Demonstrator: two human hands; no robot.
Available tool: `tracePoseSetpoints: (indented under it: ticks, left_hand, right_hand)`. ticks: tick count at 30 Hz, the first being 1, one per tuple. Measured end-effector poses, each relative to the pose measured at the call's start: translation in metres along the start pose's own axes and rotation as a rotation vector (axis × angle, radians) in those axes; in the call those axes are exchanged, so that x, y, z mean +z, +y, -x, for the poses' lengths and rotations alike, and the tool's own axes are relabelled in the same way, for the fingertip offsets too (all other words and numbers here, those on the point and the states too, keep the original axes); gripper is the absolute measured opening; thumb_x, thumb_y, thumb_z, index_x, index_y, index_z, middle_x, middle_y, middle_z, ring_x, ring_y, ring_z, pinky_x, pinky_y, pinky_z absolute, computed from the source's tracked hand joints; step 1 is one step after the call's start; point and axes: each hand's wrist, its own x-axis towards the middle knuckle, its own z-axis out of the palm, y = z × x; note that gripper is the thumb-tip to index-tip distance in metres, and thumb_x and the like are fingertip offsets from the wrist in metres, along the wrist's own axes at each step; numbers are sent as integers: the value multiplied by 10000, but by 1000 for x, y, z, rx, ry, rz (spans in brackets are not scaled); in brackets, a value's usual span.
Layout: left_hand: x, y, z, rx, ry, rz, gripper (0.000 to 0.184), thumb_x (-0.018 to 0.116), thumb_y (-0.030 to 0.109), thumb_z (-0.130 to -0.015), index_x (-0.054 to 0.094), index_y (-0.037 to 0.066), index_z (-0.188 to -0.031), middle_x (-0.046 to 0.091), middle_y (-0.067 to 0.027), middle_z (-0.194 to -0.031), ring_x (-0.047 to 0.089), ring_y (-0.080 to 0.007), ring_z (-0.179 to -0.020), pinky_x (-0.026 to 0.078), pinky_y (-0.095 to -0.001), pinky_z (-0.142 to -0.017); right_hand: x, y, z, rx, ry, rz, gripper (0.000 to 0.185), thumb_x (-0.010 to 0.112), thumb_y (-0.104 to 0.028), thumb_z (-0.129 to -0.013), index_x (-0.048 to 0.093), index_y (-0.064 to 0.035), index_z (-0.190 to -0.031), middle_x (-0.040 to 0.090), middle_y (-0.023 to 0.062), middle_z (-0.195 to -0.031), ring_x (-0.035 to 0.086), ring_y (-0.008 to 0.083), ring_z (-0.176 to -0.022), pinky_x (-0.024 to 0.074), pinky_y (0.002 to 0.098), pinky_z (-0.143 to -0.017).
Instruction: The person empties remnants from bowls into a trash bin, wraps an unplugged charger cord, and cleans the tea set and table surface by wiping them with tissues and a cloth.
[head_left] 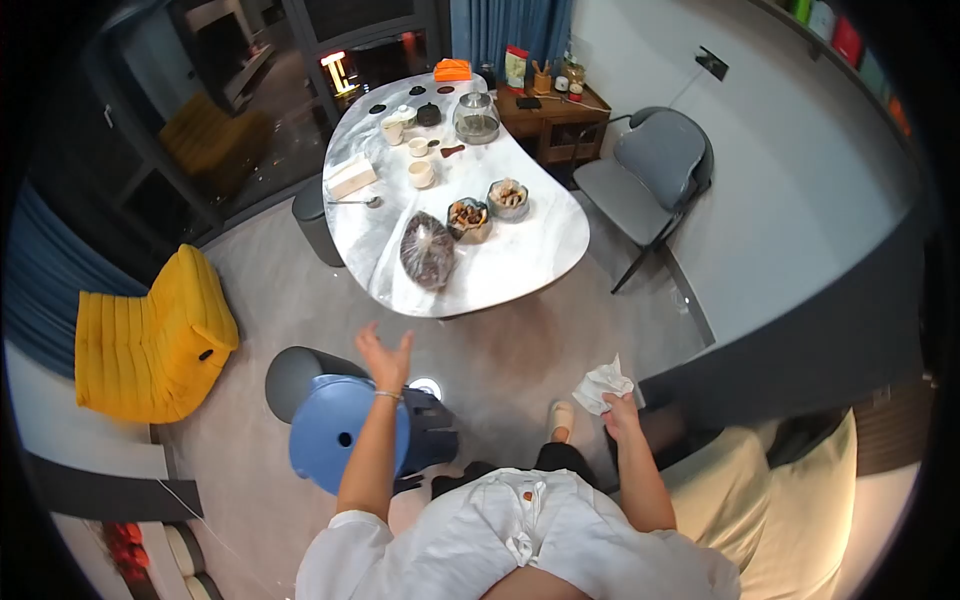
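Note:
My right hand point(620, 412) is closed around a crumpled white tissue point(602, 384), held out at the right over the floor. Nothing is in my left hand point(384, 358), whose fingers are spread in the air between the blue stool point(335, 435) and the table's near edge. The white marble-patterned table point(510, 270) stands ahead of me. On its near part lies a clear plastic bag of dark contents point(427, 250). Beside the bag are two bowls, one with brown pieces point(468, 220) and one with paler pieces point(508, 199).
Farther back on the table are a glass kettle point(476, 118), cups point(420, 174), a tissue pack point(351, 176) and a spoon point(371, 202). A grey chair point(625, 190) is right, a yellow seat point(160, 335) left. A dark round stool point(292, 380) touches the blue stool's side.

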Motion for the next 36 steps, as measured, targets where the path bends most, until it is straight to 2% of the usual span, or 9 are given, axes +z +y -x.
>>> tracePoseSetpoints:
  ticks: [4, 7, 9, 15, 19, 26, 29, 34, 36]
  left_hand:
    - [72, 33, 68, -287, -85, 104, 648, 784, 300, -656, 488, -27, -1130, 480, -164, -1059, 495, -233, -835, 439, -353, -777]
    - [171, 96, 65, -497, -135, 361, 625, 779, 311, -663, 500, -21, -1113, 489, -155, -1044, 509, -221, -846, 444, -349, -777]
    - [190, 130, 50, -284, -102, 248, 563, 763, 274, -706, 505, -7, -1120, 491, -138, -1083, 516, -201, -900, 448, -323, -781]
    - [179, 124, -3, -426, 50, 287, 401, 717, 177, -745, 531, 4, -1055, 508, -114, -1048, 531, -190, -869, 473, -290, -703]
    - [193, 114, -50, -603, 138, 540, 338, 676, 153, -786, 528, -20, -1036, 557, -67, -937, 526, -125, -786, 456, -253, -681]
    - [225, 127, -81, -704, 293, 678, 154, 631, 122, -829, 522, 51, -911, 536, 17, -771, 489, -49, -666, 422, -208, -571]
    - [244, 123, -86, -684, 345, 627, 150, 625, 100, -826, 478, 75, -813, 472, 42, -693, 425, -40, -599, 373, -209, -528]
    - [292, 175, -94, -555, 154, 551, 178, 662, 38, -764, 509, 60, -851, 501, 29, -734, 443, -56, -613, 379, -189, -572]
    - [316, 192, -98, -480, 131, 405, 377, 746, 107, -681, 491, 18, -945, 527, -62, -876, 503, -140, -780, 422, -263, -649]
  right_hand:
    - [-7, -7, -57, -14, 97, 207, 431, 470, 56, -814, 444, -43, -1232, 551, 121, -1158, 573, 253, -1017, 457, 352, -875]
    - [7, -106, -167, -420, -29, 831, 407, 440, 50, -814, 481, -34, -1211, 523, 146, -1192, 541, 268, -1048, 421, 337, -902]
    - [51, -153, -209, -881, -8, 1080, 436, 472, -6, -822, 443, -24, -1256, 437, 227, -1251, 435, 351, -1169, 358, 376, -970]
    - [129, -124, -295, -781, -408, 1501, 585, 506, -248, -861, 315, -33, -1371, 230, 268, -1405, 215, 417, -1309, 189, 445, -1080]
    - [190, -98, -296, -840, -585, 1718, 709, 368, -498, -895, 248, -13, -1398, 81, 251, -1469, -8, 425, -1358, -14, 540, -1082]
    - [226, -84, -278, -1049, -1282, 1642, 487, 472, -269, -876, 391, -221, -1354, 250, 103, -1454, 183, 369, -1336, 140, 522, -1082]
    - [207, -122, -286, -854, -1595, 1606, 540, 534, -198, -827, 397, -236, -1348, 261, 81, -1452, 199, 324, -1344, 152, 503, -1089]
    - [172, -190, -358, -871, -1429, 1862, 643, 589, -154, -771, 367, -263, -1364, 261, 66, -1455, 209, 281, -1354, 141, 520, -1086]
    - [189, -219, -388, -897, -1250, 1975, 584, 557, -154, -801, 386, -230, -1355, 226, 69, -1469, 185, 277, -1363, 109, 591, -1058]
